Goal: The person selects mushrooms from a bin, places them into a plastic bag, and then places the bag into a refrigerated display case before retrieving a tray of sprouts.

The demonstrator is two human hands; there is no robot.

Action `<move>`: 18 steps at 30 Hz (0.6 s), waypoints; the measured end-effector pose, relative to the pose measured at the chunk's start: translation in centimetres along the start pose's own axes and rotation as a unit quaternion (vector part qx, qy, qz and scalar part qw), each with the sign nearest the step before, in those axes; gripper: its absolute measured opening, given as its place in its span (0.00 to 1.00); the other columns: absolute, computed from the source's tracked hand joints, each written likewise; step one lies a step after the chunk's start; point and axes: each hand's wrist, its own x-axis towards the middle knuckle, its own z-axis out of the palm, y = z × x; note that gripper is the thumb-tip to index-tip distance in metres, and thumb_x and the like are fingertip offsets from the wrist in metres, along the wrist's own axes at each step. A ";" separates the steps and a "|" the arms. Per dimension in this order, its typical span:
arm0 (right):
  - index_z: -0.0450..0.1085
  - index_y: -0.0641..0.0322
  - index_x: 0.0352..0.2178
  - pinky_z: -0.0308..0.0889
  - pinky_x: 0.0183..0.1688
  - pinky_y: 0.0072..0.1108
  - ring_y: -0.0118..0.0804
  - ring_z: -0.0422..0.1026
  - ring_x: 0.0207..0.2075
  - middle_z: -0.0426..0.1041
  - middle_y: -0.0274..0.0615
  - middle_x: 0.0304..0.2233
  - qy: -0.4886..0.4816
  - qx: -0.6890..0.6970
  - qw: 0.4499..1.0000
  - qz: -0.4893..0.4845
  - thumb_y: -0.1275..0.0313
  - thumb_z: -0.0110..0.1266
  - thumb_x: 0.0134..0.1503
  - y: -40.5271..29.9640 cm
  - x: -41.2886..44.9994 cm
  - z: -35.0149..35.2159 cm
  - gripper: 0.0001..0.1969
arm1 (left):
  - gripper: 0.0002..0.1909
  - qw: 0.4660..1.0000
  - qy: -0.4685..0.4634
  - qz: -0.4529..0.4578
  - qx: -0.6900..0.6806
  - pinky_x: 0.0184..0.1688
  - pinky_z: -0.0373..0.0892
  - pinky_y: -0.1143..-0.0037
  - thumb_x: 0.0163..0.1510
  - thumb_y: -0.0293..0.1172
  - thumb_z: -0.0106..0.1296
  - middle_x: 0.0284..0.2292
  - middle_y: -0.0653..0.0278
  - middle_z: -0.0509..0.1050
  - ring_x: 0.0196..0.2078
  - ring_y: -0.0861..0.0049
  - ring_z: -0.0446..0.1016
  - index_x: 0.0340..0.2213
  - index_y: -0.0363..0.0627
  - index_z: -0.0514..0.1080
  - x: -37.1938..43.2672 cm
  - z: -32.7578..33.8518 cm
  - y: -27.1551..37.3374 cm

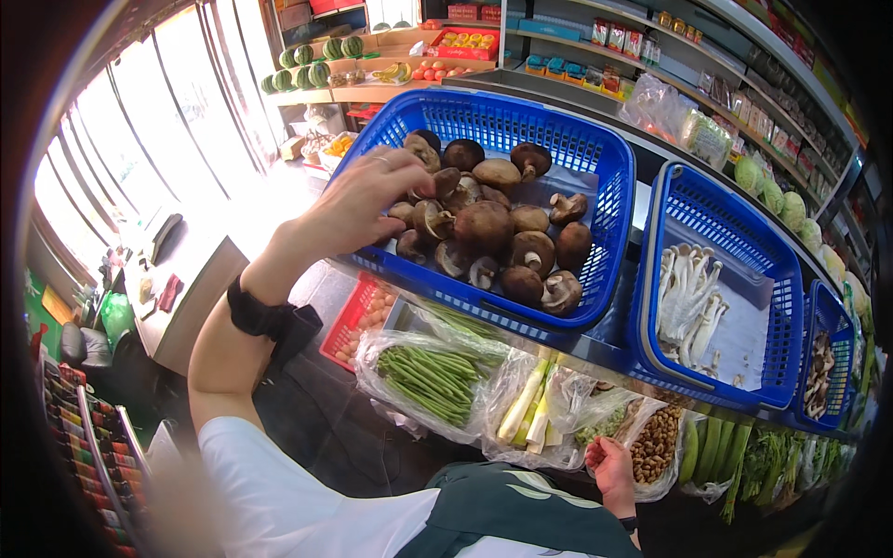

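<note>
My left hand reaches over the left end of a blue plastic basket, thumb and fingers apart. Its fingertips are at the brown shiitake mushrooms heaped there; whether they press on any is hard to see. The mushrooms lie loose, some cap up, others showing stem and gills. Lower down, my right hand hangs in front of the lower produce row with its fingers curled in and nothing visible in them. Closest to it are peanuts in their shells in a plastic bag and a bag of small green produce.
Right of the mushrooms stand a blue basket of long white mushrooms and a smaller basket. Below lie bagged green beans, pale stalks and a red crate of eggs. A counter is at left, stocked shelves behind.
</note>
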 end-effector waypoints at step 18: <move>0.71 0.64 0.31 0.69 0.27 0.24 0.35 0.71 0.23 0.74 0.43 0.25 0.020 0.009 1.000 -0.011 0.72 0.50 0.58 0.2 0.2 -0.4 0.06 | 0.12 0.936 -0.284 0.078 -0.192 0.45 0.63 0.73 0.55 0.36 0.52 0.35 0.62 0.68 0.41 0.73 0.66 0.34 0.38 0.72 10.4 -0.9 -2.6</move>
